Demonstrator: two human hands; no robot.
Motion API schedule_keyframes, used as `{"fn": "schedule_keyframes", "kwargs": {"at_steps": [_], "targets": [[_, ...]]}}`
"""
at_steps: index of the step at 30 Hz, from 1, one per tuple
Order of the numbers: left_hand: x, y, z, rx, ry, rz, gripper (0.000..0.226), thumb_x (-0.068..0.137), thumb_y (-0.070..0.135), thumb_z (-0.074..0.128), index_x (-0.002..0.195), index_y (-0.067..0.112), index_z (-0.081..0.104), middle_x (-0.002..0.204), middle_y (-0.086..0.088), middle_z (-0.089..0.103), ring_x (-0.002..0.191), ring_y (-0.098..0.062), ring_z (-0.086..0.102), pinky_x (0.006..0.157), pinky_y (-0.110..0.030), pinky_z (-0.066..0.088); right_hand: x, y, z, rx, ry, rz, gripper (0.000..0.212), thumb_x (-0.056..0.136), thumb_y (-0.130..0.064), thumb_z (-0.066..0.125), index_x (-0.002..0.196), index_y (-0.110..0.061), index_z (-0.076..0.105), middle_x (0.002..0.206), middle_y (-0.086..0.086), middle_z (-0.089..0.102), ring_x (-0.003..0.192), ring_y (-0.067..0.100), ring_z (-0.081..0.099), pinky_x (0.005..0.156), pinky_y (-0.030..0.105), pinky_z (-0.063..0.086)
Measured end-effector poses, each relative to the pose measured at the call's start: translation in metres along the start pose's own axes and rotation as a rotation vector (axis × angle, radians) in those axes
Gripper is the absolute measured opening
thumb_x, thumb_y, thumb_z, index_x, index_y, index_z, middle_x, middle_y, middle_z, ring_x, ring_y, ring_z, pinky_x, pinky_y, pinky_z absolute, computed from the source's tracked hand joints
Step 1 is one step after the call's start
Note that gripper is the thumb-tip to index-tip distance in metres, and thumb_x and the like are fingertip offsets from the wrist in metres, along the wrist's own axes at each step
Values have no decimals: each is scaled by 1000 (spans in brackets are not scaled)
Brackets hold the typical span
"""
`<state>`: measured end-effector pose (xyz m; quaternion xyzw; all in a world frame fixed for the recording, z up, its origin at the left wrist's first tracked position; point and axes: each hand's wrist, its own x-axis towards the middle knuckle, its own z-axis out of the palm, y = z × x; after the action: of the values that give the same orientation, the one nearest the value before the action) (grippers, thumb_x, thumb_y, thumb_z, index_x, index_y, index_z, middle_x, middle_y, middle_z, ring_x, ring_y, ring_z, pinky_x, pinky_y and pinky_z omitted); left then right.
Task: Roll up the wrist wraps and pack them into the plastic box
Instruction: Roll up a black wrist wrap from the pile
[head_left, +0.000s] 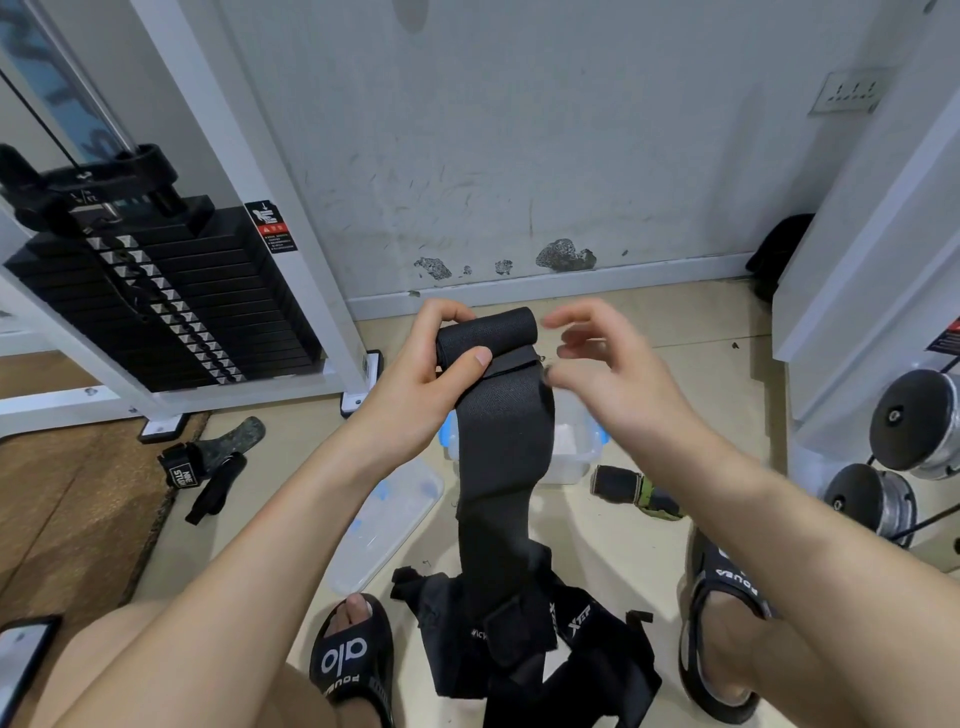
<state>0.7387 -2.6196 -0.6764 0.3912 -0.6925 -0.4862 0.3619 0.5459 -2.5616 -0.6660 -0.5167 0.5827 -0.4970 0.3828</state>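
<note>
1 black wrist wrap is partly rolled, held up in front of a seated person above a tiled floor. Its top end is wound into a short, thick roll; the rest hangs straight down as a long flat band to a heap of more black wraps between the person's sandalled feet. The left hand grips the roll, thumb pressed across its front and fingers curled behind. The right hand hovers just beside the roll's right end, blurred, fingers loosely curled and apart, holding nothing that can be seen.

Judging by this, the task is early: most of this wrap is still unrolled, and the heap on the floor looks untouched.

Behind the hanging band sits the plastic box, clear with blue latches, open. The band hides much of it; the part that shows appears to hold no wrap. Its clear lid lies flat on the floor just to its left. 1 rolled strap with green trim lies on the floor right of the box, outside it.
</note>
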Motion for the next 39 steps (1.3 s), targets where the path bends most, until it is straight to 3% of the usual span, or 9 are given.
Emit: {"fn": "schedule_keyframes", "kwargs": {"at_steps": [4,10,15,22,28,31,34,37,39], "targets": [[-1,2,4,-39,-101,16,16,104,18,57,116,24,49,89,-6,55,83,-21,53,78,-42,47,4,-6,-2,322,-143,286,33,95,-31,71,126,-27,61,126,16,69,109,29,73,91,38,59],[-1,2,2,-18,-160,75,19,103,11,59,120,19,52,89,-4,55,87,-18,52,80,-38,47,5,-6,1,405,-225,268,20,99,-17,65,119,-11,63,96,11,70,83,23,68,71,28,56],[-2,2,1,21,-137,110,21,102,7,60,117,22,55,93,2,56,90,-13,51,80,-32,46,4,-7,1,580,-253,288,24,97,-1,63,120,-8,61,95,13,70,83,24,71,71,26,59],[-5,8,1,-15,-87,132,25,100,1,62,111,23,59,92,5,58,83,-11,52,75,-29,46,7,-8,-3,621,-282,305,20,97,-16,66,116,-11,65,103,8,69,92,24,68,81,30,60],[-6,8,5,-47,-101,75,29,99,-2,60,114,22,58,96,12,59,87,-9,55,79,-23,49,9,-4,0,612,-208,238,16,93,1,66,109,-4,65,99,16,65,85,26,67,77,31,58],[-6,9,8,-122,-100,-20,26,99,14,64,119,30,57,102,8,64,98,-9,62,85,-21,50,11,-5,-2,576,-188,204,19,90,7,66,105,-5,66,101,17,65,88,27,66,81,34,56],[-4,7,13,-194,-91,-173,34,92,53,59,121,35,55,121,4,68,116,-13,66,100,-39,52,11,-5,-2,536,-162,164,23,87,12,67,101,-5,67,93,10,67,89,25,66,87,37,56],[-3,9,17,-205,-57,-239,40,91,63,49,115,31,56,127,-8,66,118,-22,67,102,-51,52,10,-4,-2,451,-156,102,24,83,12,71,96,-7,69,97,11,67,90,24,67,89,41,56],[-1,9,19,-216,-37,-251,38,94,60,50,116,28,55,118,-10,68,108,-25,68,92,-48,50,10,-4,-3,364,-159,58,24,77,5,78,93,-12,71,99,13,69,88,24,68,87,41,57]]}}
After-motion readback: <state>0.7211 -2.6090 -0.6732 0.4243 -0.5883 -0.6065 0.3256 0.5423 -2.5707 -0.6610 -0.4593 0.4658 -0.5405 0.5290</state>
